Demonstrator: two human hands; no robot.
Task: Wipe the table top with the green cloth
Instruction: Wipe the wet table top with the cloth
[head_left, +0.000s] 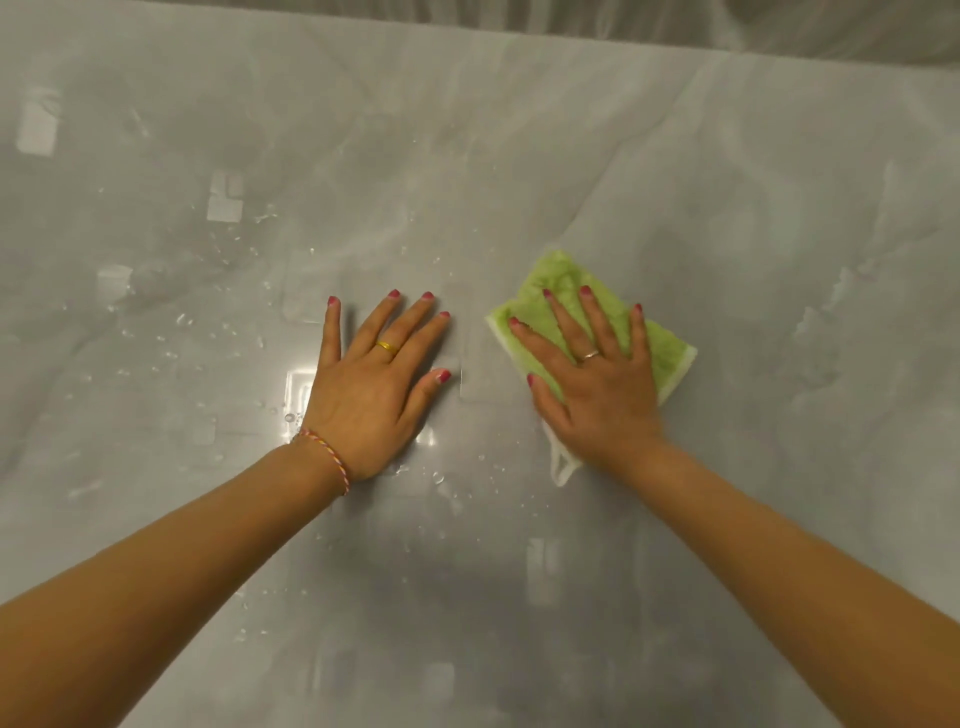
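A glossy grey marble-look table top fills the view. The green cloth, folded with a white edge and a small white loop at its near corner, lies flat on it right of centre. My right hand presses down on the cloth with fingers spread, covering most of it. My left hand rests flat on the bare table a short way left of the cloth, fingers apart, holding nothing. Water droplets are scattered on the surface left of and below my left hand.
The table's far edge runs along the top of the view, with pale curtain-like fabric behind it. Bright light reflections show on the wet surface near my left wrist.
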